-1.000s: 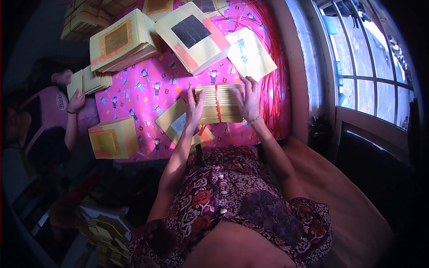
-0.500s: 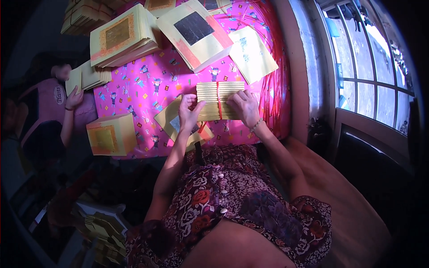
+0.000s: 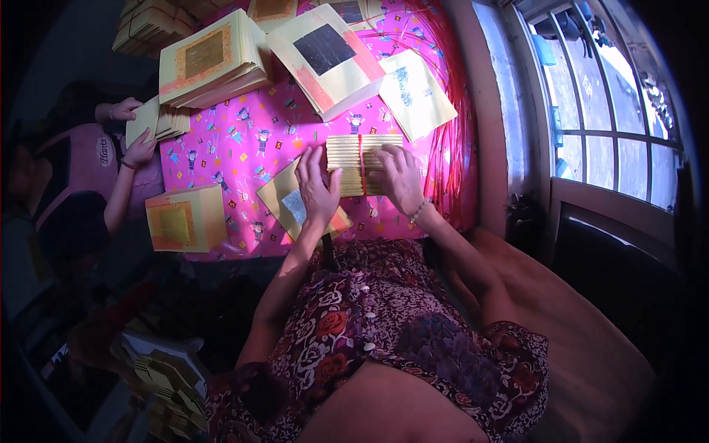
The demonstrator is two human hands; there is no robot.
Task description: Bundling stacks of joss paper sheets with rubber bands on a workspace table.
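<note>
A bundle of folded yellow paper [image 3: 346, 159] lies in front of me, its folds stacked in rows and a red strip [image 3: 362, 166] running across its middle. My left hand [image 3: 317, 190] rests at the bundle's left end, fingers stretched out and thumb against the side. Over the right part, my right hand [image 3: 400, 181] lies with its fingers spread on the folds. Partly under my left forearm is a flat yellow sheet [image 3: 277, 193] with a silver patch and an orange edge.
Pink patterned cloth [image 3: 244, 166] covers the table. Paper stacks [image 3: 173, 92], [image 3: 336, 88] and a smaller stack [image 3: 203, 214] surround the bundle. Red strips [image 3: 459, 140] hang along the right edge, beside a barred window [image 3: 605, 111]. At left, another person's hand [image 3: 140, 151] holds folded papers.
My fingers have loosened from the red strip and spread out along the bundle's sides. The other person's second hand has come into sight at the folded papers.
</note>
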